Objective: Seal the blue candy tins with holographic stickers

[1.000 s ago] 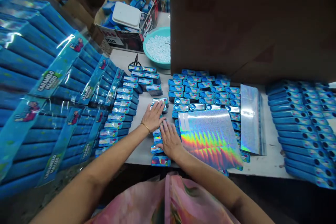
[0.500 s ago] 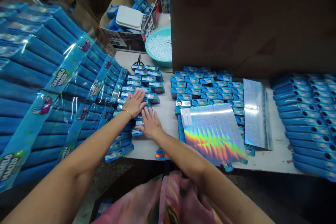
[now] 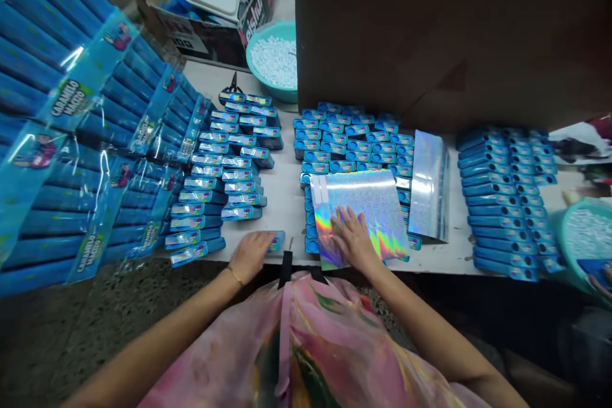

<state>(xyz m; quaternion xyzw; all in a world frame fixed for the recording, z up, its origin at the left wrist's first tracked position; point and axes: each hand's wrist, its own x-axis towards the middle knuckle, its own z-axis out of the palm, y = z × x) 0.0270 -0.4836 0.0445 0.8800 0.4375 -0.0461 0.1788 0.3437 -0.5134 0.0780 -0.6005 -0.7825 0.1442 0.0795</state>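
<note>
Here, has a glossy, rainbow-streaked rectangular sheet [image 3: 377, 201] atop slim blue boxes [image 3: 329, 148], beneath the right hand [image 3: 354, 237], palm down with fingers apart. Covers part of a lone box [image 3: 277, 241] at the near edge of the white table [image 3: 285, 194] with the left hand [image 3: 250, 256]; cannot tell whether clamped.

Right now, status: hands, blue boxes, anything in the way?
Left hand at lone blue box, grip unclear. Right hand spread on holographic sheet. Sheet overlies part of middle box rows.
</note>
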